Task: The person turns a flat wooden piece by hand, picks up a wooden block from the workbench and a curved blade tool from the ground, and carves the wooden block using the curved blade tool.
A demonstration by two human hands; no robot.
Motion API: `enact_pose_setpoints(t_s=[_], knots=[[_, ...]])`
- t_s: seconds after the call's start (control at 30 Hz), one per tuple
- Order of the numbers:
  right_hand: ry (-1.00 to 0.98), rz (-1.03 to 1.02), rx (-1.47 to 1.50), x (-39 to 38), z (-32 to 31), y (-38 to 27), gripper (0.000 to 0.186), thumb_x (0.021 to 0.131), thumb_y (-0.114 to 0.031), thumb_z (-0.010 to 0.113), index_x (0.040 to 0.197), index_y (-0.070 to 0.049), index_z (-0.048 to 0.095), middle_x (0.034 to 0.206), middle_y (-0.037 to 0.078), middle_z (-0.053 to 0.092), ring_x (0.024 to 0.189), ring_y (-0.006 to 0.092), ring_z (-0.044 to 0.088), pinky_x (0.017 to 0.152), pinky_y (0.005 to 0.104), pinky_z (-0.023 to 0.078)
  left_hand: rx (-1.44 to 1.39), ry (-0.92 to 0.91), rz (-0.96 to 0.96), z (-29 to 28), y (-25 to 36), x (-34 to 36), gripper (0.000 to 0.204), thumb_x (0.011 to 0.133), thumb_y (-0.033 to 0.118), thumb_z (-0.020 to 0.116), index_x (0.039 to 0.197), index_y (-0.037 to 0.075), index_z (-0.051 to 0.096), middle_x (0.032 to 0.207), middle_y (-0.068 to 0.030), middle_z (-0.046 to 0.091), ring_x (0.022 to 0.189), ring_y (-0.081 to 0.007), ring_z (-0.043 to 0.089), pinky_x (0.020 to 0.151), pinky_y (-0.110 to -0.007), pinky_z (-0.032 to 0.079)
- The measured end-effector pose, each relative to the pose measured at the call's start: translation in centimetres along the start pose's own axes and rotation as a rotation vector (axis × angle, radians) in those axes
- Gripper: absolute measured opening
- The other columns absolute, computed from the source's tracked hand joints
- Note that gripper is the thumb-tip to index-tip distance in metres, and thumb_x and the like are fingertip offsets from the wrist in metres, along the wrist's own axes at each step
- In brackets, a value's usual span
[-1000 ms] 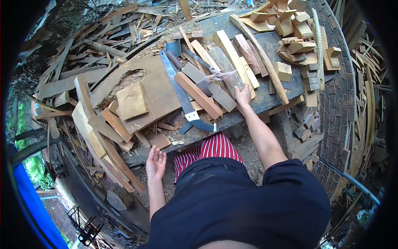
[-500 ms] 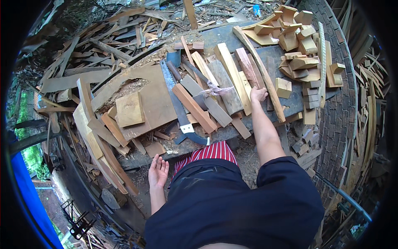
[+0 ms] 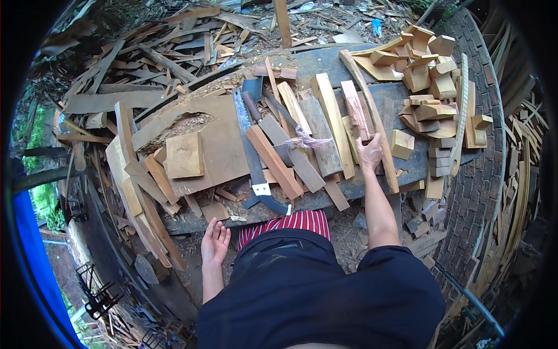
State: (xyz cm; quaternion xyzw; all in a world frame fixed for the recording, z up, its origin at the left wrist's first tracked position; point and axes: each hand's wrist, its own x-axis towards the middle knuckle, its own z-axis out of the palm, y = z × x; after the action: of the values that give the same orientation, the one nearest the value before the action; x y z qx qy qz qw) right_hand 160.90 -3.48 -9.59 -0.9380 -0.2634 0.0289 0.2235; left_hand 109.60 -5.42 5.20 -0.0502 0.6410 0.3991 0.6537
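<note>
My right hand (image 3: 369, 152) grips the near end of a pinkish wood block (image 3: 356, 110) at the right part of the workbench (image 3: 224, 125). Just right of it runs a long, slightly curved wood strip (image 3: 372, 116); a pale squared timber (image 3: 331, 122) lies to its left. Palm up and fingers apart, my left hand (image 3: 215, 241) hangs empty by the bench's front edge. Mid-bench rests a hand saw (image 3: 250, 139) with a dark curved handle. Beside the saw lie a reddish-brown wood bar (image 3: 274, 163) and a grey board tied with a pale cloth strip (image 3: 305, 139).
Cut wood blocks (image 3: 427, 70) are heaped at the bench's far right, near a small cube-like block (image 3: 402, 144). A square block (image 3: 185, 154) sits on the left. Long curved strips (image 3: 139, 186) jut past the left edge. Scrap wood (image 3: 145, 58) covers the ground behind.
The pinkish block has been raised slightly and drawn toward me by my right hand. The view has shifted a little. My left hand stays open near the bench edge.
</note>
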Motion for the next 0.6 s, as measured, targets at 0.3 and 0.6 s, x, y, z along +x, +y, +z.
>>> enact_pose_setpoints(t_s=[0.3, 0.6], knots=[[-0.309, 0.348, 0.959, -1.4, -6.9, -3.2, 0.026, 0.085, -0.018, 0.071, 0.081, -0.005, 0.049, 0.076, 0.008, 0.060, 0.064, 0.0159, 0.064, 0.056, 0.0276, 0.058, 0.189, -0.228, -0.038, 4.1, -0.1, 1.5, 0.032, 0.096, 0.020, 0.057, 0.126, 0.009, 0.057, 0.099, -0.0017, 0.065, 0.089, -0.0142, 0.062, 0.090, -0.035, 0.053], [-0.807, 0.326, 1.368, -10.9, -17.8, -8.6, 0.023, 0.089, -0.017, 0.066, 0.088, -0.006, 0.046, 0.088, 0.012, 0.062, 0.078, 0.0218, 0.068, 0.075, 0.0370, 0.059, 0.281, -0.611, -0.085, 10.0, 1.3, 2.1, 0.044, 0.099, 0.031, 0.053, 0.135, 0.007, 0.046, 0.112, -0.0091, 0.061, 0.103, -0.0210, 0.059, 0.099, -0.039, 0.049]])
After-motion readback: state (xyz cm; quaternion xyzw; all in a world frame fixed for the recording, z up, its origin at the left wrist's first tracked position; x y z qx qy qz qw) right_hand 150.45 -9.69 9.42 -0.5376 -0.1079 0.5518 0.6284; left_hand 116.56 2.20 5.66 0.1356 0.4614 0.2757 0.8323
